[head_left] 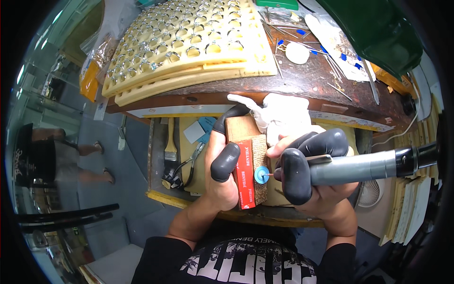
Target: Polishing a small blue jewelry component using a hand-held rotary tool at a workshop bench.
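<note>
My left hand (222, 182), with black finger cots on some fingers, is wrapped round a block (247, 173) with red tape along one side and a rough brown face. A wooden piece (240, 128) lies at the block's far end. My right hand (302, 165), also in black finger cots, grips a silver rotary handpiece (362, 166) that points left. On its thin shank sits a small blue disc (261, 174), against the rough face as far as I can see. A white cloth (287, 113) lies bunched just beyond both hands.
Cream trays (255, 69) of several rings stand at the far left of the bench (302, 87). Thin burs and a white round piece (297, 53) lie to their right, beneath a green lamp (378, 33). The open drawer holds a brush (171, 142) and pliers (191, 161). A person (52, 161) is at left.
</note>
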The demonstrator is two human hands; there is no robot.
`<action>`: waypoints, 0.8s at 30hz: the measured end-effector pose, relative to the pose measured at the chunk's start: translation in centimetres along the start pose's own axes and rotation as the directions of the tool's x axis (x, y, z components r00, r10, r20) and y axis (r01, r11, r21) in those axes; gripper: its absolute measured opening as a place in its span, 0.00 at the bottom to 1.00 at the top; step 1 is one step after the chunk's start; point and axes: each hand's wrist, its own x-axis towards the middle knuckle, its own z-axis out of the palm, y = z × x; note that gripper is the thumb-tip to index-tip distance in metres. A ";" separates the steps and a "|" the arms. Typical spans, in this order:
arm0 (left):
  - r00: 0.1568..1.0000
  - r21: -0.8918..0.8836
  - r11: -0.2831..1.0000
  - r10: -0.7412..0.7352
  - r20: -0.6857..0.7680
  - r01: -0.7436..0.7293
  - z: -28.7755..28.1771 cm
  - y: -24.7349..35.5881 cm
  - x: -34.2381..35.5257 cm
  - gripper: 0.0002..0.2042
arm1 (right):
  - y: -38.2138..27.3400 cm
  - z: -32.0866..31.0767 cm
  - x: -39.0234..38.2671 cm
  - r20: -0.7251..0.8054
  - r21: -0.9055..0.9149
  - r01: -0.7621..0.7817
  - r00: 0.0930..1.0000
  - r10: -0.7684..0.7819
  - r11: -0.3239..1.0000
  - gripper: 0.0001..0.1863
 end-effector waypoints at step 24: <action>0.999 -0.013 1.000 -0.011 -0.031 0.011 -0.2 -0.4 0.2 0.35 | 0.4 0.2 -0.3 -0.053 0.008 0.092 0.994 -0.091 0.996 0.11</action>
